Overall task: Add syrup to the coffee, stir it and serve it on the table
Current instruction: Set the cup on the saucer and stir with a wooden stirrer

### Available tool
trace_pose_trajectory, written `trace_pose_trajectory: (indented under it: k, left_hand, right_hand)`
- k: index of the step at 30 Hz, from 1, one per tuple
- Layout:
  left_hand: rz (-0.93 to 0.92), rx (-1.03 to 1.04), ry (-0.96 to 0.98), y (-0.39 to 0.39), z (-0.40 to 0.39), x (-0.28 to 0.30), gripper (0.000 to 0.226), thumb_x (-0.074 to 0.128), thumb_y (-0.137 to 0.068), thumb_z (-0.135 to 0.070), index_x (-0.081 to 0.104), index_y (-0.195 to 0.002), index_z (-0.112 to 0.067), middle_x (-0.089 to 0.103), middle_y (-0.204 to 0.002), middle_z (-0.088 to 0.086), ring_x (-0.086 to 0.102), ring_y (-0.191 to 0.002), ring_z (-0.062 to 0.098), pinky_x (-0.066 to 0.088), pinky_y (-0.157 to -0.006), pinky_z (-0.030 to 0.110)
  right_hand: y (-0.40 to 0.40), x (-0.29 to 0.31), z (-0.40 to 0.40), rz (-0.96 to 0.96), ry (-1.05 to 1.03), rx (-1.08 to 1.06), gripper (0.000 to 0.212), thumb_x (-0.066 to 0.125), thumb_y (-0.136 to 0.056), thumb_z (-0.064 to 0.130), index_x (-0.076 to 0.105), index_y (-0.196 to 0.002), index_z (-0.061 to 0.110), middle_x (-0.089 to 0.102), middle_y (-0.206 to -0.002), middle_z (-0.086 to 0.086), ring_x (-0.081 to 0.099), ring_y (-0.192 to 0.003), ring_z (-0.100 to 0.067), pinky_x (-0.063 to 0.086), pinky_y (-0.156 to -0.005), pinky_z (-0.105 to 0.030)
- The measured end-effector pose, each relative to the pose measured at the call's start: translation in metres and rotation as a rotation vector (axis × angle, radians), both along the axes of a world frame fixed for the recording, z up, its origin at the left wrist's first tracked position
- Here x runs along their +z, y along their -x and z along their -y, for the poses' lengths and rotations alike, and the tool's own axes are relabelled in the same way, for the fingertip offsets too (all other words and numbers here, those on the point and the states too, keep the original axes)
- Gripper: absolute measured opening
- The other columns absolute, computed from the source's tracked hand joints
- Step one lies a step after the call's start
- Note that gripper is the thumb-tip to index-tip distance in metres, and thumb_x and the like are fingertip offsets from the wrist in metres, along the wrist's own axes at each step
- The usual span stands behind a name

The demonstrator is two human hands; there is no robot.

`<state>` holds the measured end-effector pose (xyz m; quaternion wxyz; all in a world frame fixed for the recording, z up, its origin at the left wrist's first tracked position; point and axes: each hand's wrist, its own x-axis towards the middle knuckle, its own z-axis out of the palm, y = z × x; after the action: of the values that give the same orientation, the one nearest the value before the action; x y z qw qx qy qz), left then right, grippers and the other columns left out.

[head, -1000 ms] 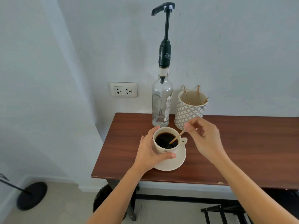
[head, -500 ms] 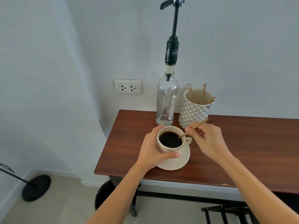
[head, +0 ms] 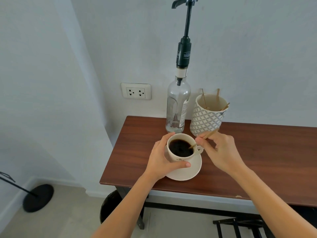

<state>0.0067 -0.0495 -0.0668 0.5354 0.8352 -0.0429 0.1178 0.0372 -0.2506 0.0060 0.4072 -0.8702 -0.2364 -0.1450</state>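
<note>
My left hand (head: 161,160) wraps the cream ceramic cup of black coffee (head: 180,149), fingers curled round its far side and thumb pressed on the near wall; my right hand (head: 221,152) pinches a thin wooden stir stick (head: 203,138) between thumb and fingertips, its lower end dipped in the coffee at the rim by the handle. The cup sits on a cream round saucer (head: 190,170) near the left front corner of the dark brown wooden table (head: 257,160), just in front of the clear glass syrup bottle with a tall black pump (head: 178,107) and the grey-and-white patterned holder of spare sticks (head: 207,115).

I judge the cup fairly heavy, rigid, breakable and smooth; it looks nearly full, so a tilt or jolt would slop it; the saucer is loose beneath, so I would carry by the saucer's edge with a hand steadying the cup, or by the small handle. The stick is light and thin; a gentle pinch suffices. The coffee looks dark and glossy; the cup carries a small emblem on its near wall.
</note>
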Motion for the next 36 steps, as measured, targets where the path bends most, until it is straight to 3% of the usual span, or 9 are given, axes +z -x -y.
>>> trace_pose_trajectory:
  k: [2, 6, 10, 13, 18, 24, 27, 31, 36]
  left_hand:
    - [-0.006, 0.001, 0.006, 0.0, 0.0, -0.002, 0.098, 0.093, -0.054, -0.057, 0.046, -0.139, -0.042, 0.062, -0.136, -0.017, 0.056, -0.132, 0.018, 0.046, -0.11, 0.053]
    - [-0.003, -0.007, 0.003, -0.001, -0.001, -0.003, 0.097, 0.093, -0.054, -0.056, 0.045, -0.138, -0.044, 0.063, -0.136, -0.016, 0.057, -0.132, 0.018, 0.046, -0.11, 0.053]
    - [-0.006, -0.009, -0.009, -0.001, 0.0, -0.003, 0.097, 0.094, -0.054, -0.055, 0.046, -0.137, -0.045, 0.062, -0.136, -0.018, 0.056, -0.132, 0.015, 0.047, -0.11, 0.052]
    - [-0.01, -0.009, -0.007, -0.001, 0.0, -0.002, 0.097, 0.094, -0.054, -0.054, 0.046, -0.138, -0.043, 0.061, -0.136, -0.019, 0.056, -0.132, 0.015, 0.048, -0.109, 0.051]
    - [-0.003, -0.005, -0.002, -0.001, -0.001, -0.004, 0.096, 0.094, -0.055, -0.052, 0.046, -0.137, -0.044, 0.063, -0.134, -0.017, 0.058, -0.13, 0.015, 0.048, -0.109, 0.051]
    - [-0.006, -0.002, 0.008, 0.0, 0.0, -0.003, 0.096, 0.095, -0.055, -0.051, 0.048, -0.137, -0.042, 0.064, -0.134, -0.017, 0.056, -0.132, 0.014, 0.047, -0.11, 0.05]
    - [-0.006, -0.001, 0.013, 0.0, 0.0, -0.002, 0.095, 0.095, -0.055, -0.051, 0.048, -0.137, -0.042, 0.064, -0.134, -0.017, 0.057, -0.132, 0.014, 0.048, -0.109, 0.051]
    - [-0.005, -0.004, 0.017, 0.0, 0.0, -0.003, 0.096, 0.094, -0.055, -0.052, 0.047, -0.138, -0.04, 0.065, -0.133, -0.015, 0.058, -0.13, 0.016, 0.048, -0.109, 0.052]
    - [0.0, 0.001, 0.008, 0.001, 0.0, -0.002, 0.095, 0.095, -0.055, -0.051, 0.047, -0.137, -0.043, 0.065, -0.132, -0.017, 0.058, -0.13, 0.014, 0.048, -0.11, 0.05]
  right_hand:
    - [0.005, 0.001, -0.003, -0.106, 0.0, 0.049, 0.007, 0.071, -0.087, 0.015, 0.078, -0.086, 0.016, 0.074, -0.084, 0.011, 0.066, -0.084, -0.003, 0.049, -0.068, -0.012]
    - [0.003, 0.0, -0.027, -0.109, -0.053, 0.073, 0.008, 0.072, -0.087, 0.014, 0.08, -0.086, 0.015, 0.074, -0.084, 0.011, 0.067, -0.087, -0.004, 0.05, -0.074, -0.013]
    - [-0.008, 0.004, -0.02, -0.011, -0.047, -0.023, 0.008, 0.07, -0.088, 0.01, 0.078, -0.086, 0.008, 0.075, -0.084, 0.0, 0.06, -0.082, 0.007, 0.041, -0.069, 0.001]
    - [-0.002, 0.007, -0.002, -0.037, 0.011, -0.044, 0.009, 0.069, -0.089, 0.011, 0.078, -0.087, 0.009, 0.072, -0.081, 0.006, 0.059, -0.079, 0.017, 0.038, -0.065, 0.002]
    - [0.008, 0.004, -0.02, -0.188, -0.04, 0.074, 0.009, 0.07, -0.088, 0.017, 0.079, -0.084, 0.016, 0.073, -0.083, 0.015, 0.066, -0.088, -0.002, 0.046, -0.072, -0.006]
    - [-0.01, 0.005, -0.021, -0.014, -0.031, -0.056, 0.012, 0.067, -0.09, 0.014, 0.076, -0.086, 0.007, 0.074, -0.082, 0.003, 0.066, -0.075, -0.011, 0.042, -0.07, -0.003]
    - [-0.002, 0.005, -0.006, -0.032, 0.02, -0.065, 0.015, 0.063, -0.093, 0.019, 0.074, -0.087, 0.01, 0.074, -0.078, 0.0, 0.066, -0.071, -0.014, 0.042, -0.063, -0.007]
    - [0.013, 0.003, -0.023, -0.191, -0.08, 0.052, 0.013, 0.067, -0.091, 0.016, 0.075, -0.082, 0.019, 0.072, -0.083, 0.011, 0.064, -0.082, 0.001, 0.043, -0.068, -0.004]
    - [-0.005, 0.004, -0.035, -0.03, -0.067, 0.0, 0.013, 0.067, -0.091, 0.013, 0.076, -0.083, 0.007, 0.075, -0.086, 0.001, 0.065, -0.085, -0.008, 0.045, -0.071, -0.005]
